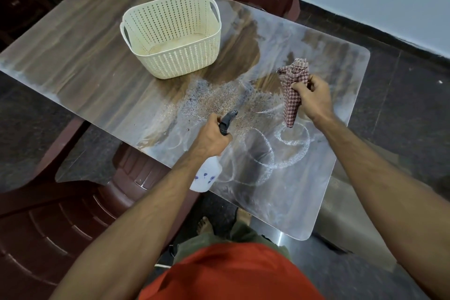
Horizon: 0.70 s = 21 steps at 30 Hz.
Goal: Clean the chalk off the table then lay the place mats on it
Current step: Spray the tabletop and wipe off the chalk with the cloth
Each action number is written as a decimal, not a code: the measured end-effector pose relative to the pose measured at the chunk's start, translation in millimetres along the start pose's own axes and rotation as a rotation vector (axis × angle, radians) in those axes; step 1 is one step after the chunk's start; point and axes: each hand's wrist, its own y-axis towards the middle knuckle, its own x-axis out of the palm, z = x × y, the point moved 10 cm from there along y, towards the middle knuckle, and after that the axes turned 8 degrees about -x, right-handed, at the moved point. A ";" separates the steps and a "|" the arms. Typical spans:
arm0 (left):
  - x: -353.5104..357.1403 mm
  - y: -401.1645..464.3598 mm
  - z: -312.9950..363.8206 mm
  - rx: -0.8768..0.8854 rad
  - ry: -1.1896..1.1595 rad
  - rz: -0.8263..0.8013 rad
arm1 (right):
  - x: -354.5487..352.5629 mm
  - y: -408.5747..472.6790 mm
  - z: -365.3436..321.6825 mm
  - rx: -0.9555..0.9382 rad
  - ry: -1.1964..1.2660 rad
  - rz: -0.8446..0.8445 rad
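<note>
A brown plastic chair (60, 221) stands at the lower left, tucked partly under the desk (80, 75), whose wood-grain top is bare and darker on its left half. A cream perforated basket (170, 36) sits on the desk toward the far side, nothing visible inside it. Just right of it a patch of spray droplets (214, 100) wets the surface. The left hand (210, 139) grips a white spray bottle (207, 175), fingers curled round its neck, dark nozzle pointing away over the desk. White chalk loops (272, 153) cover the near right part. The right hand (313, 97) holds a red checked cloth (292, 92) above them, fingers clamped on the bunched fabric.
</note>
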 end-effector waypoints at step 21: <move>23.0 6.4 -7.2 -0.020 -0.095 -0.052 | 0.6 -21.2 52.6 -0.241 -0.576 -0.276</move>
